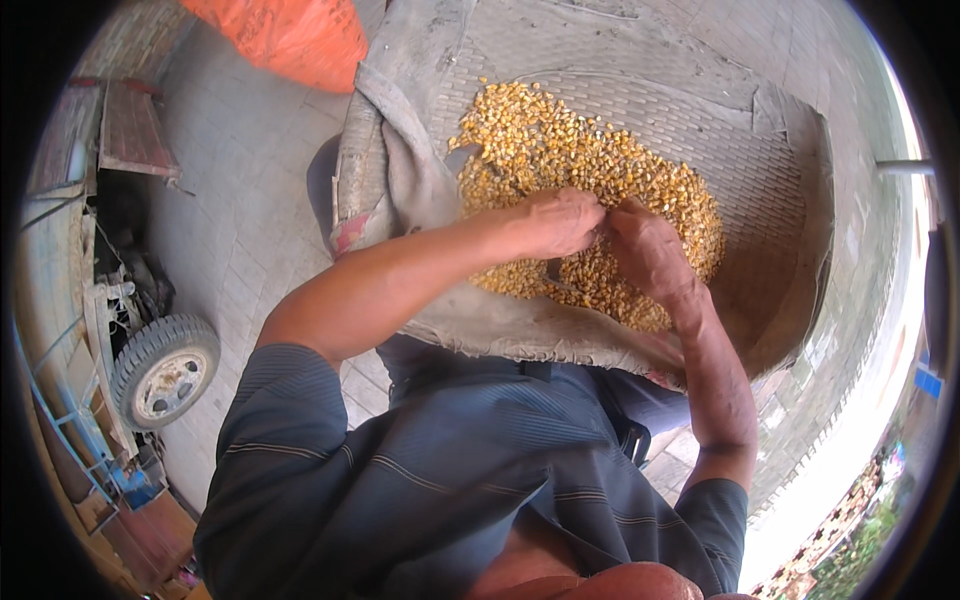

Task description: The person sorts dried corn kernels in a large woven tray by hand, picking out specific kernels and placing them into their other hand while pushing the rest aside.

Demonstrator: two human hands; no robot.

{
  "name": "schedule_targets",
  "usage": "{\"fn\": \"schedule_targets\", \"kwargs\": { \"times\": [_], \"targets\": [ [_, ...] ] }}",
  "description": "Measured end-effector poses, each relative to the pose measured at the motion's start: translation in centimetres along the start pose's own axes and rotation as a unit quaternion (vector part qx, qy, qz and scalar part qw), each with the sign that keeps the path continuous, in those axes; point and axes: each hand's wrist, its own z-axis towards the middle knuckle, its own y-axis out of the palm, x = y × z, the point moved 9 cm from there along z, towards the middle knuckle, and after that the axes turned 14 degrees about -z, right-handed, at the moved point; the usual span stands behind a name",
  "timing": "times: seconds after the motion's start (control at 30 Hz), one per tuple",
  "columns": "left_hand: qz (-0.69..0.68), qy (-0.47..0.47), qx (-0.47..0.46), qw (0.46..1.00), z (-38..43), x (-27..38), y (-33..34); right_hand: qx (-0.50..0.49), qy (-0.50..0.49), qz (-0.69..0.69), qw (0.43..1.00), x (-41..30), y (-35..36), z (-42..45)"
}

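A wide woven basket (757, 172), its rim bound with worn cloth, rests before me at lap height. Yellow corn kernels (637, 161) lie heaped over its middle and near side. My left hand (562, 221) is above the heap, fingers bent inward. My right hand (649, 244) meets it almost fingertip to fingertip, also curled, just over the kernels. Whether anything small is pinched between the fingers cannot be made out. A dark, thin piece (555, 274) shows among the kernels below the hands.
An orange sack (292, 37) stands on the paved floor (225, 195) beyond the basket's left corner. At the left is a cart or vehicle with a treaded wheel (166, 373) and a reddish panel (135, 131). A loose cloth fold (412, 157) hangs over the basket's left side.
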Motion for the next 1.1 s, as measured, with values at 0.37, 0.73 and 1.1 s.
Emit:
{"fn": "schedule_targets", "kwargs": {
  "times": [0.37,0.73,1.1],
  "targets": [
    [0.028,-0.175,0.278,0.944,-2.9,-4.8,-12.1,-0.038,0.029,-0.039,0.998,0.2,-0.1,0.2],
    [0.013,-0.08,0.385,0.92,-5.4,-4.2,-16.3,-0.067,0.056,-0.04,0.995,0.5,0.2,0.2],
    [0.034,0.004,0.114,0.993,0.1,-1.9,-3.4,-0.026,0.007,-0.011,1.0,0.0,-0.8,0.2]
  ]
}}
